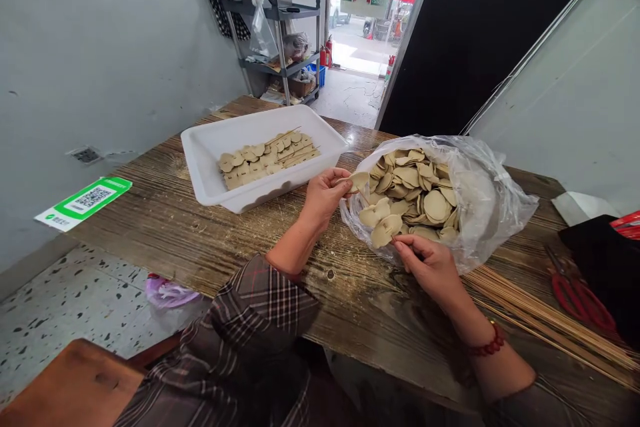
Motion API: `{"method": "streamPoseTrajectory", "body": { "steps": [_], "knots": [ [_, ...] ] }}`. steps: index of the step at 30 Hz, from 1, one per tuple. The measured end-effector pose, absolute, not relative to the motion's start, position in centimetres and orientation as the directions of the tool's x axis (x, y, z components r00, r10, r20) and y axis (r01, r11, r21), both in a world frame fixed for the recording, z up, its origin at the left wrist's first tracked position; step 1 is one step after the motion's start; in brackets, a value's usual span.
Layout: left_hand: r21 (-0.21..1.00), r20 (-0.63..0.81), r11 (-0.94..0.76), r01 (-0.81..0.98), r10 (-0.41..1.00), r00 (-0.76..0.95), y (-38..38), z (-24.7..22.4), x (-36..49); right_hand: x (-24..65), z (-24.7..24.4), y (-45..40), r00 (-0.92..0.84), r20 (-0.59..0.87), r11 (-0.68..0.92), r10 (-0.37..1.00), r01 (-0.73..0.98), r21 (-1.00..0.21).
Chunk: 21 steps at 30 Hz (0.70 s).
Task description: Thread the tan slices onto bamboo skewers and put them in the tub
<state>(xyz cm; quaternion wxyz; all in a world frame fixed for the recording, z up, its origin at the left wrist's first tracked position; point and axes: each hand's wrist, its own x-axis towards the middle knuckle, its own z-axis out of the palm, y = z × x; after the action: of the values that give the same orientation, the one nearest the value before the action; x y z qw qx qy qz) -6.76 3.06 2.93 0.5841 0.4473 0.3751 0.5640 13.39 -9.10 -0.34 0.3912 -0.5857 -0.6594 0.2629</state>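
Observation:
My right hand point(427, 263) pinches the lower end of a thin wooden skewer at the near edge of an open clear plastic bag point(485, 207). Flat beige slices point(383, 230) are threaded on this skewer. At its upper end, my left hand point(325, 197) holds another beige slice point(359, 181) between thumb and fingers. Many loose round slices point(437, 205) fill the bag. Left of it, a white plastic tub point(205, 193) holds rows of slices on skewers point(250, 163).
Bare skewers point(545, 313) lie at the right, beside red-handled scissors point(583, 297) and a black item point(600, 260). A green-and-white QR card point(87, 202) is at the wooden table's point(200, 233) left edge. A grey shelf cart point(280, 33) stands behind.

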Motion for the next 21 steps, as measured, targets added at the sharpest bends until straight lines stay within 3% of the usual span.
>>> {"method": "streamPoseTrajectory", "body": {
  "steps": [13,21],
  "knots": [
    [0.978,0.184,-0.178,-0.108,0.982,0.048,3.39,2.26,-6.61,13.22,-0.07,-8.89,-0.012,0.25,0.209,0.968,0.586,-0.783],
    [0.965,0.117,-0.104,-0.242,0.992,0.038,3.28,2.42,-6.57,12.99,0.41,-9.05,-0.022,0.254,0.219,0.967,0.58,-0.784]
  ]
}}
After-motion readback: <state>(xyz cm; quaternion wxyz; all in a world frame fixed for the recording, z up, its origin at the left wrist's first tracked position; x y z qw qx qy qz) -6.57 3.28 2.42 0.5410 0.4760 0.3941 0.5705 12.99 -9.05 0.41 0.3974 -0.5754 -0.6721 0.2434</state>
